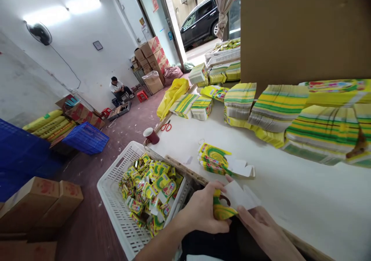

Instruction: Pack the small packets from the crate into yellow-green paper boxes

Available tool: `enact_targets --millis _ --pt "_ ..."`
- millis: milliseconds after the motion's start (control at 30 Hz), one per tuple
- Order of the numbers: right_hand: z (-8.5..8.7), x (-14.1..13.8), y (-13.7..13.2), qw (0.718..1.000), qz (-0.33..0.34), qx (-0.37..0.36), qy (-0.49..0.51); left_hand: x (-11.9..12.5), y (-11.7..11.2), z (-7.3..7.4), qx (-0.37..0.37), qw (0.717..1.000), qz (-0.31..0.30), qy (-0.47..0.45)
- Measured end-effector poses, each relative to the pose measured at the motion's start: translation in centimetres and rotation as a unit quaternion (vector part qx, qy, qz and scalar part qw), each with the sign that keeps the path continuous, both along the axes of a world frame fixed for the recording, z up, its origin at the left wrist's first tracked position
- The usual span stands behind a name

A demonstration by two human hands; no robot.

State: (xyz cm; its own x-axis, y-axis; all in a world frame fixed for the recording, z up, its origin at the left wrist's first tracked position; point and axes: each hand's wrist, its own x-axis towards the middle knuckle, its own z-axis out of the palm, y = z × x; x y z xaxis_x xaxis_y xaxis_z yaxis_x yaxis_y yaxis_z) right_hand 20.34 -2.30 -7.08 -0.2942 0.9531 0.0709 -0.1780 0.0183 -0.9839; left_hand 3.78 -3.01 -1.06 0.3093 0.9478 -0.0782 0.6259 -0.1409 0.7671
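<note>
My left hand [203, 210] is closed round a flat yellow-and-green carton blank [232, 203] at the near edge of the white table [290, 199]. My right hand [261, 226] grips the same blank from below, its fingers under the white flap. Just beyond lies a small stack of the same flat blanks [220, 161]. To the left, a white plastic crate [116, 176] on the floor holds several folded yellow-and-green little boxes [150, 187].
Large piles of printed blanks [278, 106] line the table's far side under a brown cardboard box [304, 29]. Red scissors [166, 127] and a dark red mug [151, 135] sit near the left edge. Blue crates [85, 137], cartons and a seated person [118, 89] occupy the floor.
</note>
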Motion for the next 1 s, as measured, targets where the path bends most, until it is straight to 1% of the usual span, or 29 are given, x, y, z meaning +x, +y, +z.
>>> enact_targets --millis 67,133,167,200,267,333,367,400,467,533,567,667,700,733,833,867,933,1000 --pt "-0.7 0.4 0.0 0.996 -0.001 0.071 -0.051 0.1 0.5 -0.4 -0.013 1.0 -0.004 0.02" --pt "-1.2 0.5 0.1 0.978 -0.026 0.16 -0.128 0.4 1.0 -1.2 0.01 0.999 -0.041 0.024" --pt "-1.4 0.5 0.2 0.967 -0.039 0.197 -0.159 0.5 1.1 -1.6 0.026 0.998 -0.051 0.015" --pt "-1.6 0.6 0.4 0.956 -0.049 0.225 -0.181 0.6 1.1 -2.0 0.037 0.998 -0.047 0.003" --pt "-1.7 0.9 0.8 0.942 -0.072 0.251 -0.211 0.5 1.0 -2.2 0.035 0.999 -0.003 -0.012" --pt "-1.5 1.3 1.2 0.933 -0.1 0.257 -0.231 0.1 0.7 -1.7 0.018 0.999 0.052 -0.001" --pt "-1.2 1.4 1.2 0.93 -0.102 0.259 -0.239 -0.1 0.5 -1.3 0.012 0.998 0.065 0.009" --pt "-0.8 1.5 1.2 0.929 -0.091 0.26 -0.248 -0.4 0.4 -0.8 0.011 0.997 0.077 0.016" --pt "0.4 1.6 1.2 0.926 -0.041 0.266 -0.267 -1.0 0.4 0.1 0.02 0.995 0.092 0.018" --pt "1.7 1.9 1.2 0.923 -0.015 0.256 -0.288 -1.7 0.5 0.7 0.033 0.996 0.084 0.022" --pt "2.4 2.2 1.3 0.922 -0.002 0.251 -0.295 -2.0 0.7 0.8 0.041 0.996 0.072 0.024" --pt "4.0 2.9 1.7 0.92 0.076 0.241 -0.299 -2.6 1.2 1.0 0.066 0.997 0.024 0.027" --pt "4.3 3.0 1.8 0.92 0.084 0.239 -0.299 -2.7 1.2 1.1 0.078 0.996 0.012 0.031" --pt "4.5 3.0 1.9 0.922 0.072 0.237 -0.299 -2.6 1.3 1.1 0.094 0.995 0.008 0.036" --pt "4.2 2.2 1.8 0.927 -0.018 0.232 -0.293 -2.3 1.4 1.4 0.143 0.988 0.021 0.047" --pt "4.0 2.0 1.7 0.928 -0.037 0.233 -0.289 -2.3 1.4 1.5 0.151 0.987 0.026 0.047" --pt "3.7 1.8 1.7 0.928 -0.034 0.24 -0.283 -2.4 1.5 1.6 0.151 0.987 0.023 0.043" --pt "3.7 2.0 1.7 0.926 0.001 0.25 -0.281 -2.6 1.6 1.7 0.139 0.989 0.008 0.041"
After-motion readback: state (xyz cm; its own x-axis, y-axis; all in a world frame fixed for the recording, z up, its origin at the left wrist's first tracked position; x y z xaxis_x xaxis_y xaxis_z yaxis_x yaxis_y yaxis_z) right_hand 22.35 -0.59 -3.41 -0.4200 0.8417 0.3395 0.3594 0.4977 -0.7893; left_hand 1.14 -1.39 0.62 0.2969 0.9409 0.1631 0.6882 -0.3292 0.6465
